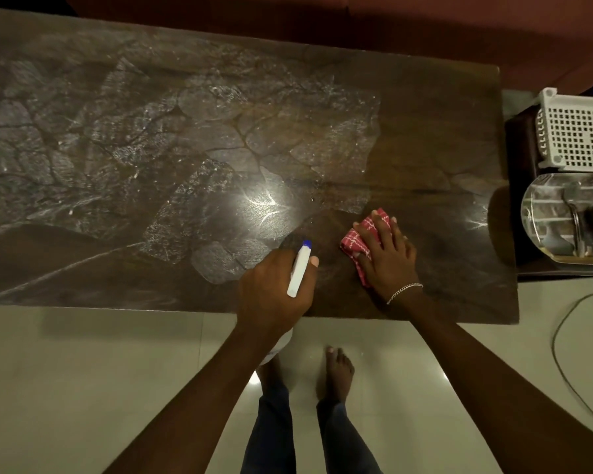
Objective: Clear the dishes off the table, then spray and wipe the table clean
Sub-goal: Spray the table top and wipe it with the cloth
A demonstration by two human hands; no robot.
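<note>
The dark wooden table point(442, 138) carries a wide film of pale spray streaks over its left and middle. My left hand point(274, 289) grips a white spray bottle point(298, 270) with a blue nozzle tip, held over the near edge and pointing away from me. The bottle's body is mostly hidden under my hand and arm. My right hand point(389, 254) lies flat, fingers spread, pressing a red patterned cloth point(358, 239) onto the tabletop near the front right.
A low dark stand to the right holds a white perforated basket point(579, 131) and a clear dome-lidded container point(562, 217) with utensils inside. A cable point(562, 354) curves over the pale tiled floor. My bare feet stand just below the table's front edge.
</note>
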